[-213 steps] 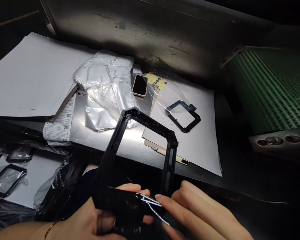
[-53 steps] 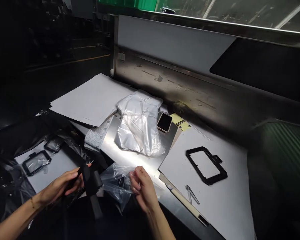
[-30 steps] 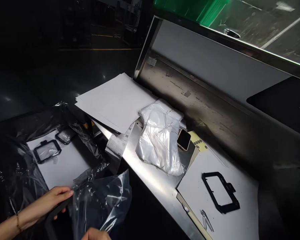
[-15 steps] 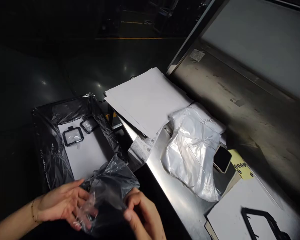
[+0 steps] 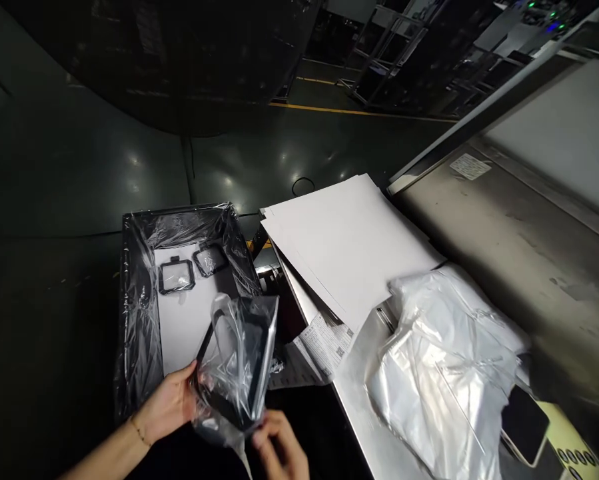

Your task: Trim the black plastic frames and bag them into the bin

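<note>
A clear plastic bag (image 5: 232, 373) with a black frame (image 5: 258, 370) inside hangs tilted between my hands. My left hand (image 5: 172, 403) is closed on its left edge, thumb on top, with the other fingers partly behind the plastic. My right hand (image 5: 282, 443) pinches the bag's lower right corner. Just beyond them stands a dark box (image 5: 124, 300) lined with plastic film. On the white sheet (image 5: 182, 333) in it lie two smaller black frames, one on the left (image 5: 160, 277) and one on the right (image 5: 199, 263), both apparently wrapped in clear plastic.
On the metal table (image 5: 356, 407) to the right lie a stack of white sheets (image 5: 354, 233), a printed paper (image 5: 324, 347) and a pile of clear plastic bags (image 5: 449, 373). A phone (image 5: 524, 423) and a yellow card (image 5: 569, 440) are beside the pile. A metal panel (image 5: 529, 227) borders the table's far right.
The bag between my hands has come upright, and the black frame in it now shows. My left hand has closed on its edge. The camera view has swung left and up.
</note>
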Demonstrator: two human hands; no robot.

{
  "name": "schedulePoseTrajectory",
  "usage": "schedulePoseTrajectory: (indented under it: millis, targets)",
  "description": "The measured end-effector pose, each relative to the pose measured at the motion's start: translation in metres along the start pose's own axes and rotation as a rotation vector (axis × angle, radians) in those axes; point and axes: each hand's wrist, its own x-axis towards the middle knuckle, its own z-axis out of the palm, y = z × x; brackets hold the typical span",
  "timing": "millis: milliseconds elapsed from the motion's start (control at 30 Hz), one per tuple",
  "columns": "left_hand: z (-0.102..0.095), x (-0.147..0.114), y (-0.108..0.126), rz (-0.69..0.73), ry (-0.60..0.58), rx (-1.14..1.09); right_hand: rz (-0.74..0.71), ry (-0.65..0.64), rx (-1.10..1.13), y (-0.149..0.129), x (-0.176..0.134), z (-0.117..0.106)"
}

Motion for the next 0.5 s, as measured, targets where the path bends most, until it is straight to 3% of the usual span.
schedulePoseTrajectory:
  millis: [133,267,367,500]
  targets:
    - [-0.006,-0.005,-0.003,-0.041,-0.003,0.073,0.152,0.101,0.073,0.027,0.065,0.002]
    - [-0.018,0.026,-0.001,0.179,0.157,0.116,0.198,0.117,0.024,0.053,0.123,0.019]
    - [-0.04,0.066,0.022,0.359,0.354,0.156,0.172,0.178,-0.112,0.065,0.143,0.018]
    - [-0.074,0.113,0.065,0.411,0.526,0.313,0.108,0.199,-0.311,0.079,0.138,0.005]
